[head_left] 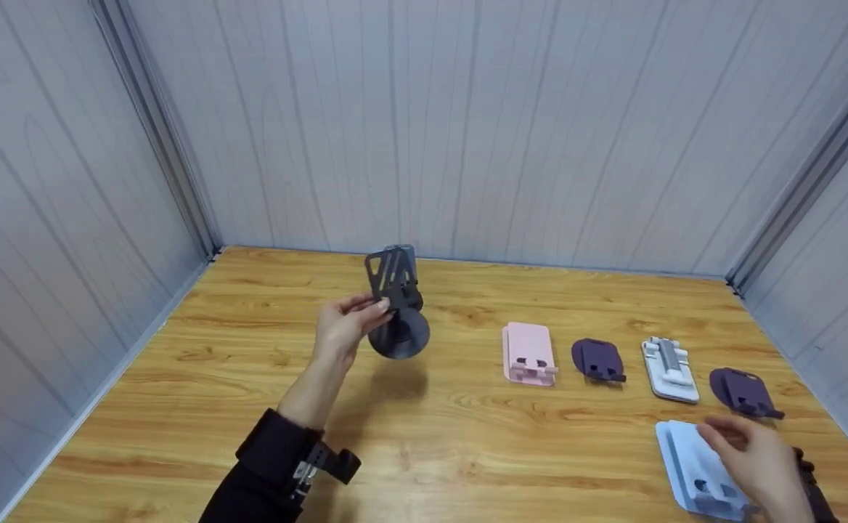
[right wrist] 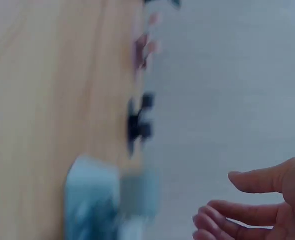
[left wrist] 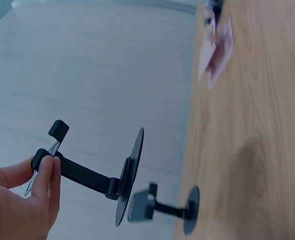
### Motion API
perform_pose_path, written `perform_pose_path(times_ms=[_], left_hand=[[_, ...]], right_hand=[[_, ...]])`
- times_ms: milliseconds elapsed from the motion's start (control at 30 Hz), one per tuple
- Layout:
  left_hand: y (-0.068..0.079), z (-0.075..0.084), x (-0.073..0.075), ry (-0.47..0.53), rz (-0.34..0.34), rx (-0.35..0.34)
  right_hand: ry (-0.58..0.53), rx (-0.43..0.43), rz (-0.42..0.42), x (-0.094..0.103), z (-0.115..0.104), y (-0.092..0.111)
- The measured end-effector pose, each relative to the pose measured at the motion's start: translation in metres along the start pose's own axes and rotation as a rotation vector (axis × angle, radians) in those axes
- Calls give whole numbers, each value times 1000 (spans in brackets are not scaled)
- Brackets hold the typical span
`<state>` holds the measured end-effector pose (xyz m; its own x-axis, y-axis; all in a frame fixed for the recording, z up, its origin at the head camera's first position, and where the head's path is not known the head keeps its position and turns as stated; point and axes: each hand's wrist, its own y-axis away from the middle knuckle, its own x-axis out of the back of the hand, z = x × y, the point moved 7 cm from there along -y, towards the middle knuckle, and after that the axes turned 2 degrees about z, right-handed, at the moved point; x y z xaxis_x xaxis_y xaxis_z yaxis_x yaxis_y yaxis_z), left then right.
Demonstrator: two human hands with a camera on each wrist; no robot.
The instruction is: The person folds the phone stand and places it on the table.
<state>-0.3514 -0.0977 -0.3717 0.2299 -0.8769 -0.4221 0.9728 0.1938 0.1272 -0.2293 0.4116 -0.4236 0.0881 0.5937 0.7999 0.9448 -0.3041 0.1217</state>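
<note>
My left hand (head_left: 340, 327) pinches a black phone stand (head_left: 401, 335) by its holder end, up off the table. Its round base and hinged arm show in the left wrist view, where fingers and thumb grip the holder's edge. Another dark phone stand (left wrist: 190, 212) with a round base stands upright on the table behind it, mostly covered in the head view. At the right, my right hand (head_left: 758, 457) hovers over a folded light blue phone stand (head_left: 691, 461). Its thumb and fingers are apart and loosely bent, with nothing between them in the right wrist view (right wrist: 257, 210).
A pink folded phone stand (head_left: 529, 345), a dark purple one (head_left: 600, 356), a white and grey one (head_left: 674, 385) and a second purple one (head_left: 743, 391) lie in a row on the wooden table (head_left: 250, 407). Panel walls (head_left: 424, 131) enclose the back and sides.
</note>
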Motion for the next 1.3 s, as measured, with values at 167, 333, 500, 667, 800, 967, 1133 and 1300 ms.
perform_pose_path(times_ms=[167,333,500,667,800,967,1133,1300], left_hand=[[17,-3,-24,-17,-86,-23],[32,-15,-43,-10,-168,-17],[42,-30,-57,-10,-247,1],[50,-42,-64,-13,-310,17],[57,-51,-70,-12,-339,39],[67,-58,-78,-16,-385,36],[76,-62,-84,-22,-418,24],[83,-63,-86,-28,-433,1]], right_hand=[[-187,139,-3,-19,-65,10],[-330,232,-59,-50,-112,14],[-443,342,-184,-79,-142,10],[-542,414,-285,-104,-163,5],[-575,424,-328,-119,-175,1],[-644,389,-411,-133,-184,-1],[-708,368,-455,-138,-185,-2],[-745,349,-452,-140,-185,-2]])
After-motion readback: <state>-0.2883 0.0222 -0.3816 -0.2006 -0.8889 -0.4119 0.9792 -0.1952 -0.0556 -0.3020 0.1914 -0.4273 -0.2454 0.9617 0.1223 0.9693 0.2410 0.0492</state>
